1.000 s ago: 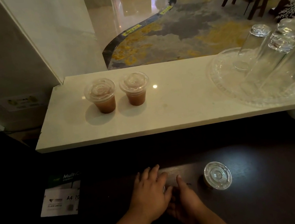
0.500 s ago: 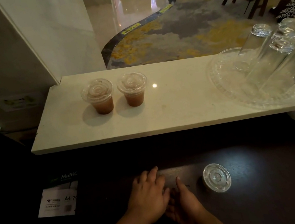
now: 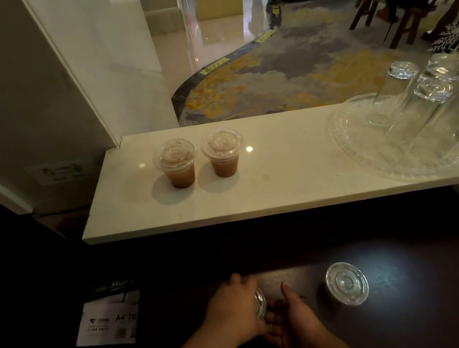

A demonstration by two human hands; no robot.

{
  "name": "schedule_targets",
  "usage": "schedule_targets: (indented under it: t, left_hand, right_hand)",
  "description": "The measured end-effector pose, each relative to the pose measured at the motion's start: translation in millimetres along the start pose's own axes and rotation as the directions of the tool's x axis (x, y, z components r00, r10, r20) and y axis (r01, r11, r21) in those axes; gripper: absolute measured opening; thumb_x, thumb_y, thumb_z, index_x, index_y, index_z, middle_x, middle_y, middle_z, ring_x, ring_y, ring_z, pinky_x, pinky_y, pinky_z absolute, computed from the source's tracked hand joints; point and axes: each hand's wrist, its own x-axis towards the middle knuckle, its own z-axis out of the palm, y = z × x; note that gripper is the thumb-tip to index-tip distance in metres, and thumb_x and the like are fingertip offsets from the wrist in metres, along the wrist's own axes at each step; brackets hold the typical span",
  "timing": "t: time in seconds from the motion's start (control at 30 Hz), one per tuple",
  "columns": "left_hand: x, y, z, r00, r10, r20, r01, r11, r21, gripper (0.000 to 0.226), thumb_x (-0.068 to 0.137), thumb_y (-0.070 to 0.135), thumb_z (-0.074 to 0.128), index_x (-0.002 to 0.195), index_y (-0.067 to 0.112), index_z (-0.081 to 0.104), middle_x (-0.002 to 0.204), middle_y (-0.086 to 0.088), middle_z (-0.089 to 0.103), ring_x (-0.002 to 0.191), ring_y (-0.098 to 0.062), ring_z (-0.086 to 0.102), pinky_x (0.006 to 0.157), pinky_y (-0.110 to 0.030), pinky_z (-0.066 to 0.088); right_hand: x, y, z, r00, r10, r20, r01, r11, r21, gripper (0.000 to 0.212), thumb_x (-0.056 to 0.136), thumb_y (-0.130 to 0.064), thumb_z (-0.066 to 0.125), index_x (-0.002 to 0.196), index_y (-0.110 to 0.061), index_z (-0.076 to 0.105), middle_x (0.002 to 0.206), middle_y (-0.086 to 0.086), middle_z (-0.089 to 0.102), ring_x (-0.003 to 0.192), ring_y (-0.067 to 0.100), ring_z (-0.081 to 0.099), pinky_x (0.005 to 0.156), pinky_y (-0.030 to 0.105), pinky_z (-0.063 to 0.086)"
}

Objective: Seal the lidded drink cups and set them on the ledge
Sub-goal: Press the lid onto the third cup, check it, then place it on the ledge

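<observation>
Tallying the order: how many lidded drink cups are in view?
4: two on the ledge, left cup and right cup; one on the dark counter; one mostly hidden between the hands.

Paper ream wrapper (image 3: 109, 315), left end of the dark counter (image 3: 427, 308): "Multi…" in white on green; "A4 70" on white label; remainder illegible.

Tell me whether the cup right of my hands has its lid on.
Lid on: a clear lid covers the cup, standing upright on the dark counter. Whether it is pressed sealed, cannot tell.
</observation>
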Motion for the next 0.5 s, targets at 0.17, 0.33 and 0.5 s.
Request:
schedule_targets:
  t: [0.17,0.33,0.5]
  left_hand:
    - [-14.5,-8.2,-39.2,0.993,0.086,-0.083,-0.105,0.959,-0.262,0.083,0.068,0.053,0.081,0.141,0.044,0.043,0.139,0.009,0.050,0.117,-0.014,0.059,0.097,-0.031,0.054]
    - [-34.4,-4.1,-103.9,0.961,0.132,-0.245,-0.213,0.914,-0.346,0.092,0.065,0.057,0.083,0.144,0.050,0.038,0.145,0.018,0.047,0.125,-0.009,0.056,0.107,-0.030,0.050]
    - [-54.1,0.0,-160.4,0.899,0.141,-0.415,-0.327,0.847,-0.419,0.096,0.062,0.064,0.087,0.144,0.048,0.040,0.142,0.020,0.043,0.124,-0.004,0.053,0.107,-0.028,0.049]
  right_hand:
    - [-18.2,-22.4,14.4,0.999,-0.028,0.020,0.028,1.000,-0.009,0.045,0.105,-0.038,0.046,0.120,-0.003,0.070,0.092,0.019,0.074,0.068,0.026,0.070,0.065,0.036,0.058]
    - [-46.5,-68.9,42.3,0.983,-0.139,0.119,0.126,0.986,0.113,0.039,0.095,-0.030,0.060,0.114,0.002,0.072,0.091,0.020,0.072,0.067,0.026,0.067,0.060,0.034,0.060]
    - [-81.6,-111.4,75.5,0.928,-0.273,0.253,0.222,0.952,0.211,0.042,0.097,-0.026,0.060,0.125,0.004,0.066,0.096,0.020,0.072,0.071,0.026,0.070,0.063,0.033,0.062]
